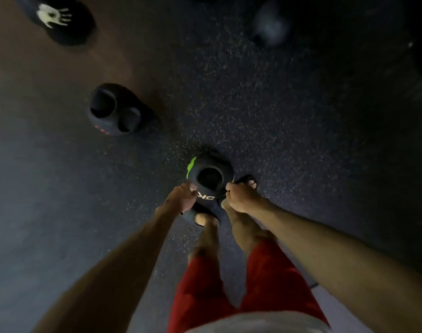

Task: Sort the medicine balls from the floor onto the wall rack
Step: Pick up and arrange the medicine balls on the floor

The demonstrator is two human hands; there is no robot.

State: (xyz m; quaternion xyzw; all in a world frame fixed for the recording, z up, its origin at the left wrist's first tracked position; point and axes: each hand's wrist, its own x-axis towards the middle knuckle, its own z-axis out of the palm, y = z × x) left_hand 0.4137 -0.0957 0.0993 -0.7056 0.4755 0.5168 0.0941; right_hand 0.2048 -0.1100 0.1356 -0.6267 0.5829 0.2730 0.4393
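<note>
**Item:** green-striped medicine ball [208, 179], marked 5K, held low in front of me, directly above my sandalled feet [250, 183] (whether it is clear of the speckled floor [277, 104], I cannot tell).

**Hazard:** a slip would likely drop it on the toes; probable cause, a shallow hold at its edges.

**Grip:** left hand [181, 198] curled close against the near-left side; right hand [240, 197] pinched narrow on the right edge.

**Also listed:** twin-handled ball [118, 109] and hand-print ball [58, 20], both on the floor, well apart. Rack not in view.
</note>
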